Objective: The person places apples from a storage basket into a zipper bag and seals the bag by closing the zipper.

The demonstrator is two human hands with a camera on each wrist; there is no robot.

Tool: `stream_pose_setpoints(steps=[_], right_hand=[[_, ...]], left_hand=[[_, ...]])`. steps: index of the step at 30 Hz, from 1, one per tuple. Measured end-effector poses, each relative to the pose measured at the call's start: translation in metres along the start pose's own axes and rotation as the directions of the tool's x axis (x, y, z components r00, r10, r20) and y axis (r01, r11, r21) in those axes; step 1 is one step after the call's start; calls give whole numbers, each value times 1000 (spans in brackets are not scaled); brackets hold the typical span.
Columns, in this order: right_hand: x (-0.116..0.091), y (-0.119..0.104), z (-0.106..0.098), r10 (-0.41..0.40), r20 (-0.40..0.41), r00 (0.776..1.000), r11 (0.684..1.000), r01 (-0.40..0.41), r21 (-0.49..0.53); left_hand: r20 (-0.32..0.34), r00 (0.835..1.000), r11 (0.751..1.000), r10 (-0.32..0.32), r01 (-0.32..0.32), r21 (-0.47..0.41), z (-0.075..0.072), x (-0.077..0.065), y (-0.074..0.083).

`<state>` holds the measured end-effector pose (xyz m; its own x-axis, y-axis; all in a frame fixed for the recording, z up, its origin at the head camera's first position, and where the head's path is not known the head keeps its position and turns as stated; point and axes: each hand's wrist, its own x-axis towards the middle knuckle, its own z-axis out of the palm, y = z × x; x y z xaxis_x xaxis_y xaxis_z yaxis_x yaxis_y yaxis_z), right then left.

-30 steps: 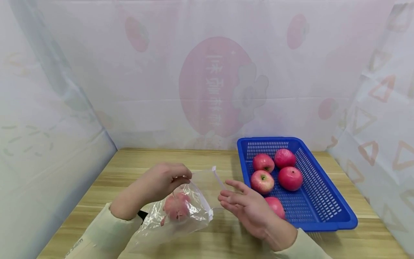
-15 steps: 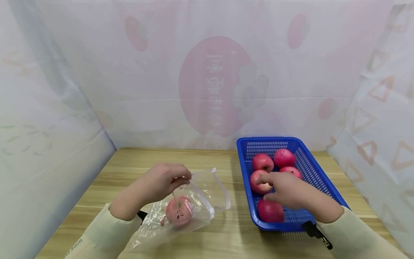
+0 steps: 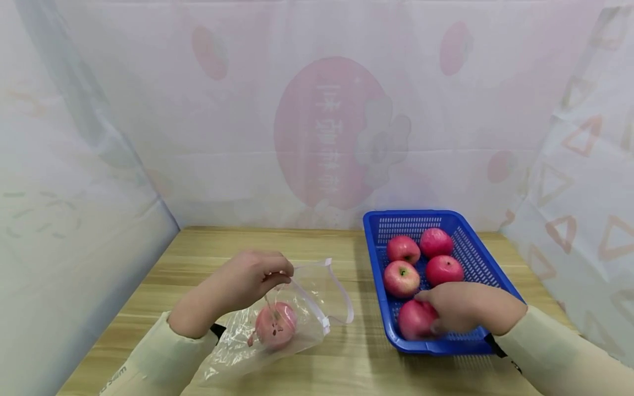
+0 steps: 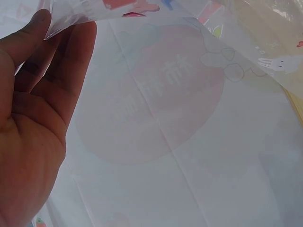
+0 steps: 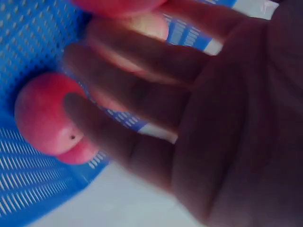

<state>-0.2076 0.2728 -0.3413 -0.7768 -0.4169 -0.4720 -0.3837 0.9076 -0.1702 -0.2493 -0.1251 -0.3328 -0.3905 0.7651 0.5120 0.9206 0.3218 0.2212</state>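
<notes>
Got a wooden table [image 3: 218, 245] on my feed, with a blue basket [image 3: 446, 347] of five apples [image 3: 402, 279] on it. Beside that, a clear bag [image 3: 309, 330], its top edge pinched by the left hand [image 3: 245, 280]. The right hand's [image 3: 465, 308] at the basket's nearest apple [image 3: 415, 320], fingers against it, can't tell if gripping. Looks like the grabbing step to me; next calls for a secure hold and clean lift.
</notes>
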Motion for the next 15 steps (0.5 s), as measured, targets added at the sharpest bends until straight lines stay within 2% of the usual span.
stream_pose_setpoints(steps=[2, 7, 15], right_hand=[[-3, 2, -2, 27, 5, 1000, 999, -28, 25], [-1, 3, -6, 6, 40, 999, 997, -9, 74], [10, 5, -13, 52, 27, 998, 997, -53, 56]], left_hand=[[-1, 1000, 1000, 8, -8, 1, 0, 0, 0], [-7, 1000, 1000, 15, -14, 8, 0, 0, -1], [3, 1000, 1000, 4, -4, 11, -2, 0, -1]])
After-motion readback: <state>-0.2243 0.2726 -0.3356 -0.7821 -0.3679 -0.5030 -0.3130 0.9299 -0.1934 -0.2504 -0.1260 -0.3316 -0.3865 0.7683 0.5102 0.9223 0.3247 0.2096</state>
